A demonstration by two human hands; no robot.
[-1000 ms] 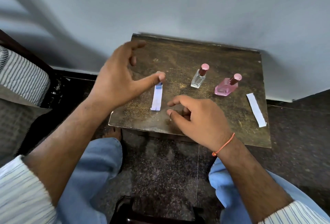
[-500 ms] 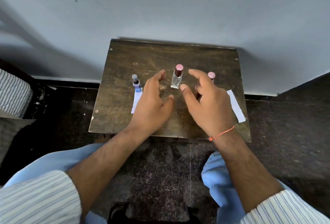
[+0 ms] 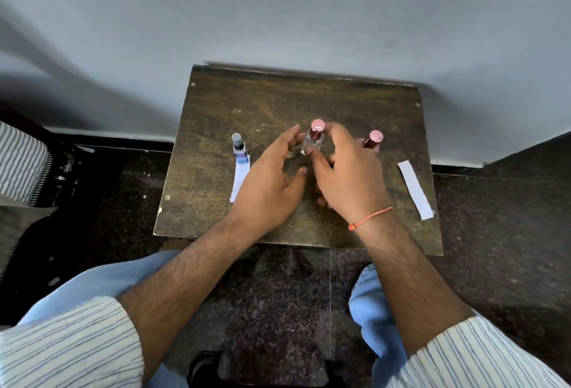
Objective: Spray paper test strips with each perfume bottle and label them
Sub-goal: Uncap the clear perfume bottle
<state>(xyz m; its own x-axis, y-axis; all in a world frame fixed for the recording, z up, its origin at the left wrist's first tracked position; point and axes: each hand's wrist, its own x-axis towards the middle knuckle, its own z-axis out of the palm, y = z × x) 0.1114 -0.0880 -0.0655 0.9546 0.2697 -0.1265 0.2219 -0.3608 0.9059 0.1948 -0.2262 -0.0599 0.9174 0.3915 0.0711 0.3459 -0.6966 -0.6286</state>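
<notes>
Your right fingers (image 3: 335, 132) curl round the clear bottle (image 3: 312, 144), forefinger at its pink cap and thumb low on its glass; whether they truly pinch it or only touch, you cannot tell for sure, though they look closed on it. Your left hand (image 3: 267, 182) lies relaxed and spread just left of that bottle, its fingertips near the glass, holding nothing. Beyond your left fingers stands the blue bottle (image 3: 239, 148) on the top end of a paper strip (image 3: 239, 180). Behind your right fingers the pink bottle (image 3: 372, 139) shows only cap and neck. A second strip (image 3: 415, 190) lies well apart to the right, close to the table's (image 3: 216, 217) right edge. Bare wood lies past your fingertips up to the wall (image 3: 278, 17), and toward the near edge by your wrists.
</notes>
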